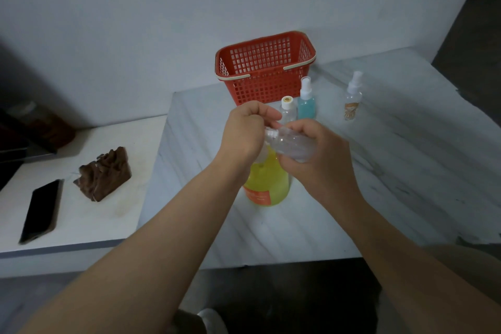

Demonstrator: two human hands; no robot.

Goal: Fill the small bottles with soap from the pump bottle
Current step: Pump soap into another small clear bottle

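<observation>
A small clear bottle [290, 144] is gripped by the right hand [317, 160], whose fingers are wrapped round its body. The bottle is held tilted almost flat, with its neck pointed left toward the left hand [246, 127]. The left hand is curled into a closed fist over the top of the pump bottle [268, 182]. The pump head is covered by the palm, and whether it is pressed down cannot be made out. The pump bottle, yellow with an orange label, stands upright on the marble table [379, 171] directly below both hands.

Four small bottles are counted in all: the one held, and three standing upright behind the hands. These are a white-capped clear bottle [287, 111], just beside it a spray bottle of blue liquid [306, 100], and apart to the right a clear spray bottle with an orange label [352, 100]. The base of the white-capped bottle is hidden by the hands. One red basket [265, 68] is set behind them against the wall.

On a lower white surface [81, 225] to the left, one dark phone [40, 211] and one brown carved block [104, 173] are seen. Dark shapes at the far left edge are cut off and unclear.
</observation>
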